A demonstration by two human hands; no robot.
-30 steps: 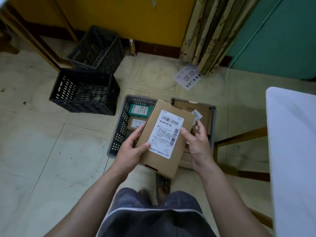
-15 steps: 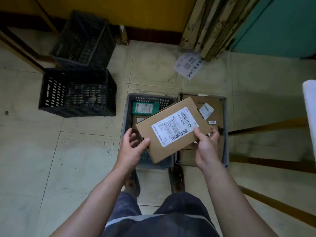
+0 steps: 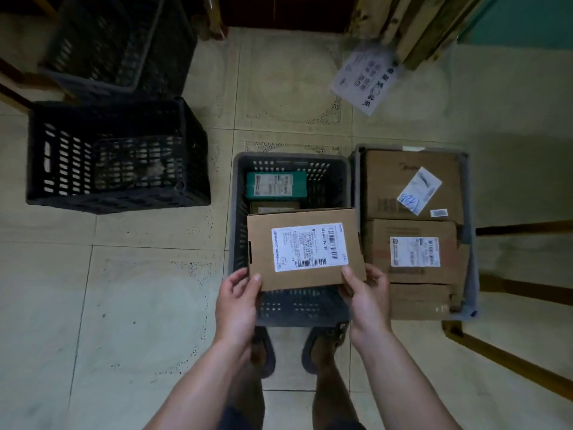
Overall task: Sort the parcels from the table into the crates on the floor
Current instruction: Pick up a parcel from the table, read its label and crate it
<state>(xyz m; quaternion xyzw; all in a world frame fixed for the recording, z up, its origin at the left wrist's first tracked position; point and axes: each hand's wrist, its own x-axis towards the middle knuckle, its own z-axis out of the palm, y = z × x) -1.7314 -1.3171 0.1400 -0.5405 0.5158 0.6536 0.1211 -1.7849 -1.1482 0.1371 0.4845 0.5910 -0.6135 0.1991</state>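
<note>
Small informal parcel-sorting room, looks domestic, not a warehouse. Worn pale floor tiles (image 3: 139, 305) with printed borders, dark brown skirting board (image 3: 285, 13), patterned fabric curtain (image 3: 412, 23), teal painted panel (image 3: 527, 20) top right. Black slatted plastic crate (image 3: 117, 200) on the floor at left, second dark slatted plastic crate (image 3: 102, 85) behind it. Dark grey slatted plastic crate (image 3: 291, 158) and light grey plastic crate (image 3: 356, 181) side by side, holding stacked brown cardboard boxes (image 3: 412, 187) and a green carton (image 3: 276, 185), with white shipping labels. Flat brown cardboard box with a barcode label (image 3: 297, 249) above the dark grey one. Printed white paper sheet (image 3: 366, 79) on the tiles by the curtain.

Parcel (image 3: 304, 249) turned level, lowered over grey crate (image 3: 238, 212).
</note>
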